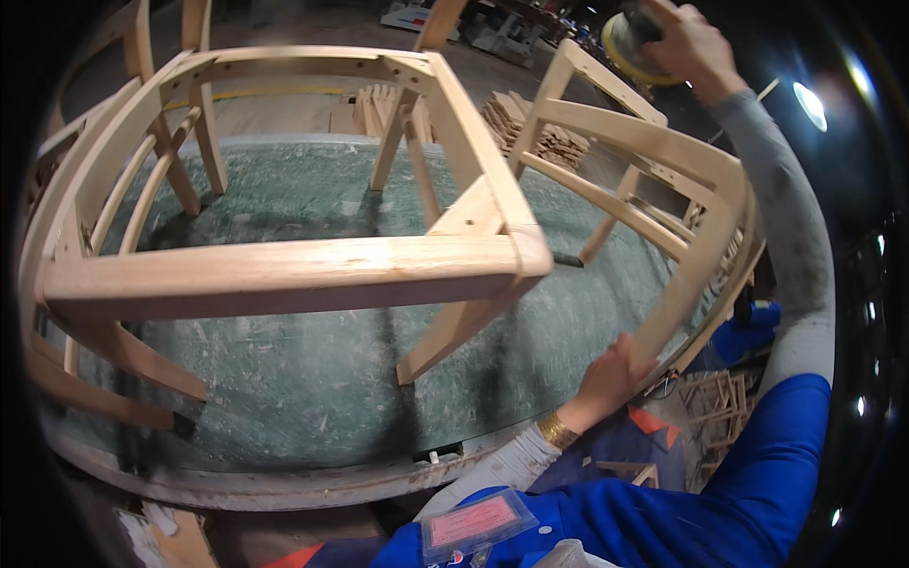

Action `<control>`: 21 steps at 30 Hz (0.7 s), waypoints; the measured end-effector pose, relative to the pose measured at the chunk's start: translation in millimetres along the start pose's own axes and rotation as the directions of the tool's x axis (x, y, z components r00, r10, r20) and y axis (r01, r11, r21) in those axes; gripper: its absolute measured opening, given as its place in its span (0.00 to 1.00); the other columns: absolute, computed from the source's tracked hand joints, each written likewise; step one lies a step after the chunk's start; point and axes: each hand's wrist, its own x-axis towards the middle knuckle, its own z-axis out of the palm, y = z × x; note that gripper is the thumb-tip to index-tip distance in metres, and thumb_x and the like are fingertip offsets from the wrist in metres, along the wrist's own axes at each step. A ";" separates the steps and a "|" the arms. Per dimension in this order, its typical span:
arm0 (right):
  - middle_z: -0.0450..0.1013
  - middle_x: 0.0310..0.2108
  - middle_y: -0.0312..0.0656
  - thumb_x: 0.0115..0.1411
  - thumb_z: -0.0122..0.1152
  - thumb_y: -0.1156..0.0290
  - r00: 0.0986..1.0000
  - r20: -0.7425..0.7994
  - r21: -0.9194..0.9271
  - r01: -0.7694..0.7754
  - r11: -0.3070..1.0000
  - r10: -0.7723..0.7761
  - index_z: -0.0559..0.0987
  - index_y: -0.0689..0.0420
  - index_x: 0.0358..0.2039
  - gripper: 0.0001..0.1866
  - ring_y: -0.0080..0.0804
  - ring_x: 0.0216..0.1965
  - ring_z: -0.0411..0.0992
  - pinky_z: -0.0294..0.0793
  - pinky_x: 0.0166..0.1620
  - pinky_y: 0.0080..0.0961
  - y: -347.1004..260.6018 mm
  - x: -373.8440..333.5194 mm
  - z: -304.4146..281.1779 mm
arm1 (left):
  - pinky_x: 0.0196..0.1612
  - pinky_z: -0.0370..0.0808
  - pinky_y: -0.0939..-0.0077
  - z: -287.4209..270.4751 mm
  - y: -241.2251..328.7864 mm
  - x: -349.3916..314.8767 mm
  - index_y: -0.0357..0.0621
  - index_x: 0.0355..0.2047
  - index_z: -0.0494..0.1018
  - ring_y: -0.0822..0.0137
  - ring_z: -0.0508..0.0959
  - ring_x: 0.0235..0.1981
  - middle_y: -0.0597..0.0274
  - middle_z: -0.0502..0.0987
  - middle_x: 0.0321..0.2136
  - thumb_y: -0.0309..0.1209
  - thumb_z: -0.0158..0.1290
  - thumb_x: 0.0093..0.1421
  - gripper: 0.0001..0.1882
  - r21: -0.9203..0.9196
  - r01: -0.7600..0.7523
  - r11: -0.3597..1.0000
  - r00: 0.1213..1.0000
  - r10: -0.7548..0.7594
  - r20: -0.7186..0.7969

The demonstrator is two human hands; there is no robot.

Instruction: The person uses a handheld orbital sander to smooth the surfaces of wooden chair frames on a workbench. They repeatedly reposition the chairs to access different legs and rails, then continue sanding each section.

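Note:
My left hand (pixel 601 383), with a gold band at the wrist, is closed round the lower end of a leg on a pale wooden chair frame (pixel 699 270). That frame stands at the right of the green table, its rails facing me. Raised at the upper right, my right hand (pixel 696 47) grips a round sander (pixel 630 45) with a yellowish rim. The sander is above the frame's far side, and I cannot make out whether its pad touches the wood. A second chair frame (pixel 284 275), with no seat in it, stands on the left of the table.
The green tabletop (pixel 284 379) is scuffed and has a worn light edge. Behind it lie stacks of cut wooden pieces (pixel 535 133). More wooden frames (pixel 715 407) are on the floor at the lower right. Another chair frame (pixel 80 142) is partly seen at the far left.

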 end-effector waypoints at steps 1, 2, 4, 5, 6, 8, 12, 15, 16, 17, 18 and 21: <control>0.69 0.46 0.51 0.48 0.64 0.68 1.000 -0.022 0.127 -0.004 0.992 0.007 0.69 0.40 0.55 0.31 0.48 0.45 0.72 0.73 0.47 0.37 -12.1 -11.9 -50.3 | 0.34 0.70 0.51 -9.3 0.0 10.4 0.39 0.44 0.59 0.35 0.73 0.35 0.37 0.73 0.32 0.48 0.50 0.60 0.25 -0.013 -0.010 1.000 0.998 0.009 -0.068; 0.67 0.48 0.52 0.45 0.66 0.71 0.999 -0.029 0.238 -0.031 0.971 0.038 0.70 0.42 0.53 0.32 0.48 0.46 0.71 0.71 0.51 0.36 -17.2 -34.8 -97.1 | 0.33 0.70 0.51 -15.1 1.2 15.6 0.39 0.44 0.59 0.35 0.73 0.34 0.37 0.73 0.31 0.48 0.50 0.60 0.25 -0.029 -0.024 0.999 0.994 0.021 -0.107; 0.64 0.54 0.50 0.48 0.65 0.66 0.970 -0.233 0.338 0.145 0.930 -0.067 0.68 0.47 0.55 0.32 0.46 0.49 0.70 0.71 0.52 0.34 65.4 -84.5 -106.3 | 0.33 0.70 0.51 -7.2 6.0 16.0 0.39 0.43 0.58 0.36 0.74 0.33 0.37 0.74 0.30 0.48 0.50 0.60 0.25 -0.023 0.038 0.999 0.999 -0.038 0.008; 0.65 0.55 0.49 0.49 0.64 0.64 0.949 -0.309 0.342 0.163 0.926 -0.053 0.67 0.47 0.57 0.32 0.44 0.50 0.71 0.71 0.52 0.33 101.5 -108.5 -108.1 | 0.32 0.71 0.51 -5.3 9.1 20.2 0.39 0.43 0.58 0.36 0.75 0.33 0.38 0.74 0.30 0.48 0.50 0.60 0.25 -0.018 0.064 0.998 0.997 -0.064 0.047; 0.68 0.52 0.48 0.51 0.63 0.64 0.937 -0.340 0.299 0.023 0.954 0.084 0.65 0.41 0.60 0.34 0.40 0.49 0.72 0.72 0.51 0.33 121.2 -126.8 -109.0 | 0.32 0.71 0.52 -7.7 9.8 27.2 0.39 0.43 0.58 0.36 0.75 0.33 0.38 0.74 0.30 0.48 0.50 0.60 0.25 -0.027 0.039 0.999 0.999 -0.038 0.010; 0.72 0.47 0.47 0.52 0.59 0.72 0.935 -0.344 0.444 0.081 0.892 0.086 0.65 0.45 0.59 0.32 0.38 0.47 0.73 0.74 0.48 0.30 150.3 -193.2 -130.6 | 0.31 0.72 0.53 -2.3 10.3 33.4 0.40 0.43 0.58 0.37 0.76 0.32 0.39 0.74 0.29 0.47 0.50 0.60 0.25 -0.076 -0.017 0.997 1.000 0.017 0.005; 0.67 0.54 0.42 0.42 0.62 0.89 0.866 0.077 0.747 -0.379 0.546 0.495 0.65 0.51 0.59 0.41 0.35 0.55 0.66 0.66 0.57 0.29 146.0 -314.5 -117.0 | 0.32 0.72 0.52 -12.2 25.1 53.6 0.37 0.41 0.57 0.36 0.76 0.33 0.35 0.75 0.29 0.46 0.52 0.59 0.26 -0.039 -0.014 0.999 0.997 0.011 -0.082; 0.67 0.53 0.42 0.37 0.63 0.90 0.833 0.338 0.718 -0.529 0.452 0.437 0.66 0.54 0.57 0.43 0.34 0.54 0.66 0.64 0.57 0.27 136.4 -408.0 -56.7 | 0.33 0.74 0.58 -9.1 35.8 62.1 0.38 0.41 0.58 0.46 0.77 0.31 0.43 0.75 0.29 0.44 0.54 0.58 0.24 0.017 -0.006 1.000 0.993 0.008 -0.118; 0.69 0.52 0.43 0.36 0.65 0.87 0.803 0.439 0.681 -0.590 0.433 0.404 0.67 0.56 0.56 0.42 0.35 0.55 0.66 0.63 0.58 0.29 125.3 -436.0 -31.2 | 0.33 0.74 0.62 -6.7 38.2 64.2 0.39 0.41 0.59 0.54 0.77 0.31 0.48 0.75 0.29 0.43 0.56 0.58 0.23 0.047 0.012 0.999 0.993 -0.007 -0.115; 0.69 0.52 0.46 0.35 0.67 0.83 0.783 0.491 0.669 -0.619 0.410 0.382 0.67 0.58 0.55 0.41 0.38 0.56 0.66 0.62 0.59 0.30 110.9 -468.5 1.8 | 0.34 0.74 0.66 -3.7 40.0 65.8 0.40 0.41 0.60 0.61 0.78 0.30 0.54 0.75 0.30 0.42 0.57 0.57 0.23 0.077 0.025 0.997 0.993 -0.016 -0.116; 0.69 0.52 0.48 0.36 0.68 0.79 0.795 0.510 0.659 -0.606 0.445 0.328 0.68 0.55 0.55 0.40 0.45 0.54 0.67 0.66 0.57 0.32 93.7 -495.5 31.4 | 0.32 0.74 0.68 -2.4 37.6 68.0 0.40 0.41 0.60 0.64 0.77 0.29 0.56 0.74 0.30 0.40 0.58 0.56 0.23 0.089 -0.009 0.996 0.989 0.022 -0.147; 0.70 0.42 0.51 0.36 0.71 0.74 0.680 0.713 0.632 -0.728 0.266 0.170 0.68 0.40 0.56 0.42 0.52 0.45 0.70 0.71 0.48 0.39 26.8 -544.9 100.3 | 0.26 0.74 0.76 -0.7 32.7 76.3 0.42 0.42 0.59 0.71 0.74 0.25 0.62 0.70 0.28 0.33 0.61 0.54 0.24 0.107 -0.034 0.994 0.968 0.059 -0.243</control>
